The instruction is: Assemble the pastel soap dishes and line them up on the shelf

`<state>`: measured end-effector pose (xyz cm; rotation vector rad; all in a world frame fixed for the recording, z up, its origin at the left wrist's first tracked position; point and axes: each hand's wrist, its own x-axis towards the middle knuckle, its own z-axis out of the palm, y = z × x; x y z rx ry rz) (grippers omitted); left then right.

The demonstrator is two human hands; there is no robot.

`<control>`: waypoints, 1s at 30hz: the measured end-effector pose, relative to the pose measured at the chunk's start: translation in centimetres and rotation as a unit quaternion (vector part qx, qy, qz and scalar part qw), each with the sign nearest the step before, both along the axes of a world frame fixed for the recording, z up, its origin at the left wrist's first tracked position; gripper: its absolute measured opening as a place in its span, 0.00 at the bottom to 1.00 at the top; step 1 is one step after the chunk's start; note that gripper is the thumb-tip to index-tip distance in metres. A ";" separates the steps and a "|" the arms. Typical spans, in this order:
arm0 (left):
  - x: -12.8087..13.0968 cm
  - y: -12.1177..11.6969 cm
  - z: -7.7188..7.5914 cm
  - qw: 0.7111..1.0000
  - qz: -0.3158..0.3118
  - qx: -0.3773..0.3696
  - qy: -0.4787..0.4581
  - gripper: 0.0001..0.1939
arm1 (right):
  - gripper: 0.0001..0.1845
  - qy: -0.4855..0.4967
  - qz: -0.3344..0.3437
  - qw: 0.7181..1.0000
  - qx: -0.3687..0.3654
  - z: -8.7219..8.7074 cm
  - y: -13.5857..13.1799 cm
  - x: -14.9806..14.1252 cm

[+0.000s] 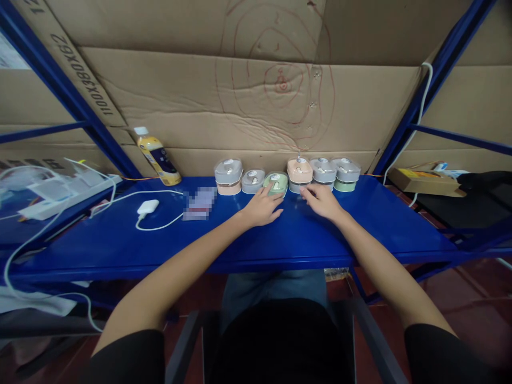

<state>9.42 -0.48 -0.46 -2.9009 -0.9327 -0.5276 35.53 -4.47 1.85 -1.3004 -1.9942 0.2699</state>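
While the left hand [262, 207] touches a green rounded plastic box [279, 183] mid-frame, grip spread wide, right hand [323, 200] at peach-over-grey plastic box stack [300, 170], right of centre, grip indeterminable.

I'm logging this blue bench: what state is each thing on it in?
Green container: single, left hand on it
Single grey container: unstacked
Leftmost pair: stacked, grey over peach
Peach-topped pair: stacked, right hand close
Rightmost pair: stacked, grey over green
Pair beside it: stacked
Bottle: capped
White block: cable attached
Pixelated item: cannot tell
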 end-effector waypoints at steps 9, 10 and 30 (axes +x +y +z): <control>1.5 3.2 1.1 0.999 -0.017 0.014 -0.048 0.14 | 0.32 -0.008 0.006 1.000 -0.002 0.0 -0.1 0.0; 1.0 3.4 1.3 0.998 -0.008 0.024 -0.059 0.15 | 0.32 -0.008 0.007 1.000 -0.002 -0.1 -0.1 0.0; -4.3 -7.4 3.3 0.951 0.304 0.058 -0.002 0.45 | 0.35 0.007 0.013 1.000 0.000 -0.1 -0.1 0.1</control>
